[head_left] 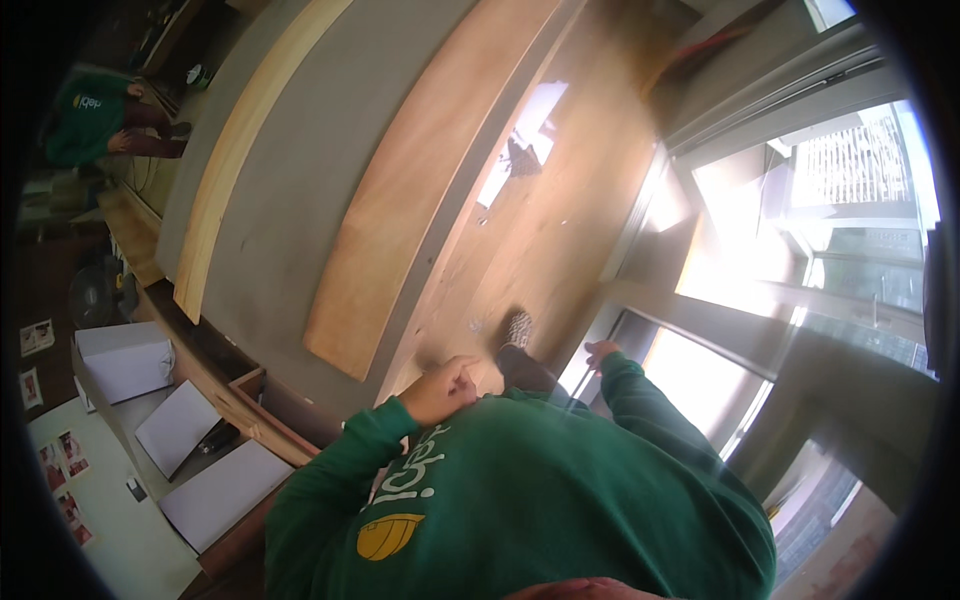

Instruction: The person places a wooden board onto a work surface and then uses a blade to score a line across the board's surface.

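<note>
My left hand (442, 392) is held in front of my belly, its fingers curled in loosely with nothing visible in them. The nearest thing to it is a long wooden board (385, 230) on a grey tabletop (275, 215), which the hand does not touch. On the other side my right hand (601, 354) hangs out by a pale window or door frame (622, 322). Its small fingers look slightly apart and hold nothing I can see. Whether it touches the frame I cannot tell.
A narrower pale board (240, 165) lies along the table's far side. White papers (520, 140) lie on the wooden floor (560, 230) near my shoe (518, 328). To the left are white boxes or sheets (225, 495) on a bench. A person in green (90, 115) is at the upper left.
</note>
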`<act>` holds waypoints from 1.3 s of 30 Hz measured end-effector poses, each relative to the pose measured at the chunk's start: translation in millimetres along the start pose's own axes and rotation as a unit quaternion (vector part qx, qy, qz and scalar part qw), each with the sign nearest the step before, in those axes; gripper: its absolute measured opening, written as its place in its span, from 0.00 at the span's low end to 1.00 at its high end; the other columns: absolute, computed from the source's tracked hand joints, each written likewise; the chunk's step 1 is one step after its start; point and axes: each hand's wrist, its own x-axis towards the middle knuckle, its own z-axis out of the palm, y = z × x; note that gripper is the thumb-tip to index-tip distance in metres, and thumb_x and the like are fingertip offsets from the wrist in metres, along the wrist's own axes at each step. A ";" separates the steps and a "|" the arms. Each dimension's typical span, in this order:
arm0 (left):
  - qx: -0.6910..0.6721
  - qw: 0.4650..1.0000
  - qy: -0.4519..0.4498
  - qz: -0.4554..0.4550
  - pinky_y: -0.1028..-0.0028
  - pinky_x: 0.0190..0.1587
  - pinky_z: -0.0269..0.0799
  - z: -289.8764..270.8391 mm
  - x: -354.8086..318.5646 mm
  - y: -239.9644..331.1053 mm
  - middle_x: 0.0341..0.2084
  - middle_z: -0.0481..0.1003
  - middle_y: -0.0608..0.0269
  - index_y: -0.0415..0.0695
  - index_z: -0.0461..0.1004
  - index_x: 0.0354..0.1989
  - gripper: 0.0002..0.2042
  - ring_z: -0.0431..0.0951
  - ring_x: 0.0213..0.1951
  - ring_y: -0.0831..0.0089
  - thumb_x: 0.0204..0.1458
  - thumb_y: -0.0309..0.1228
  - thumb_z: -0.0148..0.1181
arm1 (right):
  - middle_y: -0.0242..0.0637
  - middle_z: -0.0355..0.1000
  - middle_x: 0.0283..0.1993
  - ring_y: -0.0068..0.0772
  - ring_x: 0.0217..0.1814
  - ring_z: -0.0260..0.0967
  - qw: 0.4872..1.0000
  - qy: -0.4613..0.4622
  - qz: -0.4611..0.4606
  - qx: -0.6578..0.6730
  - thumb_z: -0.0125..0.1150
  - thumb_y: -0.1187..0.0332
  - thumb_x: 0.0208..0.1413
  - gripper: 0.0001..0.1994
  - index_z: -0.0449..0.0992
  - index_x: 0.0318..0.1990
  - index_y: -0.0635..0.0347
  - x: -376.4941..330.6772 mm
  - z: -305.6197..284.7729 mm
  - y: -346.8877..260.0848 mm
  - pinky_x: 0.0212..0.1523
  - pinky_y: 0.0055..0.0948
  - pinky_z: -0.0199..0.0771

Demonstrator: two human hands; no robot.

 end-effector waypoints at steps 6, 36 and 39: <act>0.608 0.756 -0.241 -0.012 0.53 0.48 0.73 -3.6 94.6 156.3 0.41 0.78 0.50 0.44 0.78 0.44 0.13 0.78 0.46 0.52 0.56 0.39 0.58 | 0.36 0.79 0.47 0.37 0.51 0.77 0.710 0.068 -0.227 -0.663 0.57 0.63 0.60 0.12 0.77 0.49 0.53 13.7 -102.0 -110.6 0.41 0.38 0.80; 0.549 0.792 0.132 0.232 0.55 0.31 0.69 -80.3 656.5 667.0 0.21 0.73 0.45 0.40 0.74 0.22 0.14 0.72 0.26 0.45 0.56 0.36 0.55 | 0.45 0.80 0.32 0.47 0.36 0.78 0.951 0.178 -0.091 -0.235 0.48 0.40 0.61 0.29 0.83 0.38 0.60 12.2 -726.4 -372.2 0.48 0.42 0.74; 0.427 0.848 0.299 0.096 0.52 0.33 0.67 -150.6 726.6 564.0 0.23 0.73 0.42 0.38 0.74 0.22 0.17 0.73 0.27 0.42 0.57 0.39 0.54 | 0.49 0.79 0.43 0.41 0.41 0.77 0.883 0.278 -0.271 -0.262 0.53 0.46 0.60 0.27 0.81 0.45 0.64 72.8 -842.1 -496.7 0.49 0.39 0.73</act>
